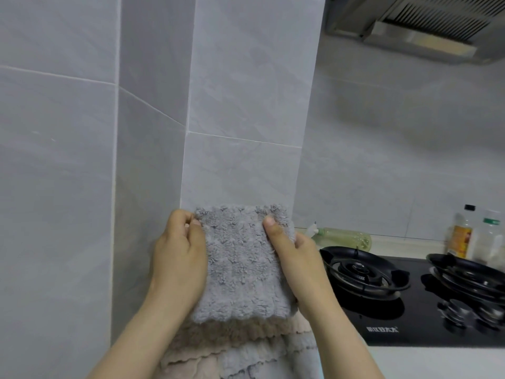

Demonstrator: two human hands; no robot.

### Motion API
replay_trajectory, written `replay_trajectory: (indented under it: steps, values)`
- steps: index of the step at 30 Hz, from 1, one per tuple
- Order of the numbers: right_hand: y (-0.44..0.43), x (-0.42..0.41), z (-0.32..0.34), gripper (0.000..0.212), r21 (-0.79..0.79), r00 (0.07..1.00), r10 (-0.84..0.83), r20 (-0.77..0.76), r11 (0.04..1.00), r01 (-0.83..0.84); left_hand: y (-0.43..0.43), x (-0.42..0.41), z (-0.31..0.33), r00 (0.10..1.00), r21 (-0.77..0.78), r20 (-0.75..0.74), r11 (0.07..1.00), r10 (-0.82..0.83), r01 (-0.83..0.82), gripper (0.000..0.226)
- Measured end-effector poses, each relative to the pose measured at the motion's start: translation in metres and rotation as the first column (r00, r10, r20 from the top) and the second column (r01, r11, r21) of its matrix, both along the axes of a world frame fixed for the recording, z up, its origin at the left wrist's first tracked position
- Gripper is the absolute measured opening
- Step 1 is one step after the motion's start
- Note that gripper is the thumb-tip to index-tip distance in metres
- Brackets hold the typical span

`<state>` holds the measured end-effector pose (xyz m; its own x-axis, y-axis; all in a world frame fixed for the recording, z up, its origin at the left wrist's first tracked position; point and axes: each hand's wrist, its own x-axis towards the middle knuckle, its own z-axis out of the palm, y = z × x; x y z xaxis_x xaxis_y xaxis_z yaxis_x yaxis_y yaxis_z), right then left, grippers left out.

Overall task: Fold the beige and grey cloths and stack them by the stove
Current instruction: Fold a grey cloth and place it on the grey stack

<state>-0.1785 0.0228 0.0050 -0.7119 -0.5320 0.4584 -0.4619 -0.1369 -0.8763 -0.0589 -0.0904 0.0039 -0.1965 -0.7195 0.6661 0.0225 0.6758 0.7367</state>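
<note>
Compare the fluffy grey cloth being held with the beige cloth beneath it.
The fluffy grey cloth is pinched at its upper corners by the left hand and right hand; the fluffy beige cloth lies ungripped. The grey cloth shows a full folded face; the beige cloth only a wavy-edged strip. Both are plush and ribbed.

Soft, even, cool light fills the frame, and the tiled wall (68, 132) reads flat grey-blue. A diffuse shadow darkens the wall at centre right, below the range hood (426, 26). The glossy stove top (410, 324) mirrors its burners. Wide-angle bending curves the tile joints towards the edges. The grey cloth (240, 266) is fairly sharp at centre, while the bottles (464, 233) at the right edge are smeared.
</note>
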Motion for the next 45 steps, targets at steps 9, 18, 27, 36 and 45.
replay_trajectory:
  steps: [9, 18, 27, 36, 45]
  values:
    - [0.004, 0.001, 0.000, 0.057, -0.044, 0.923, -0.234, -0.307, 0.972, 0.232, 0.001, -0.002, -0.001, 0.999, -0.057, -0.031, 0.998, -0.019, 0.018, 0.018]
    - [0.035, -0.020, 0.018, 0.050, 0.034, 0.978, -0.205, -0.033, 0.978, 0.206, 0.028, -0.021, 0.009, 0.971, 0.128, 0.055, 0.966, -0.233, 0.224, 0.016]
    - [0.115, -0.032, 0.123, 0.016, 0.058, 0.955, -0.117, 0.273, 0.993, 0.105, 0.084, -0.052, 0.116, 0.941, 0.236, 0.093, 0.925, -0.327, 0.298, 0.015]
    - [0.255, -0.039, 0.221, 0.011, 0.083, 0.933, -0.351, 0.079, 0.935, 0.345, 0.217, -0.073, 0.219, 0.869, 0.154, 0.223, 0.897, -0.441, 0.415, 0.012]
    - [0.418, -0.073, 0.247, 0.020, 0.196, 0.878, -0.478, -0.030, 0.859, 0.474, 0.371, -0.117, 0.244, 0.814, 0.160, 0.232, 0.846, -0.533, 0.509, 0.017]
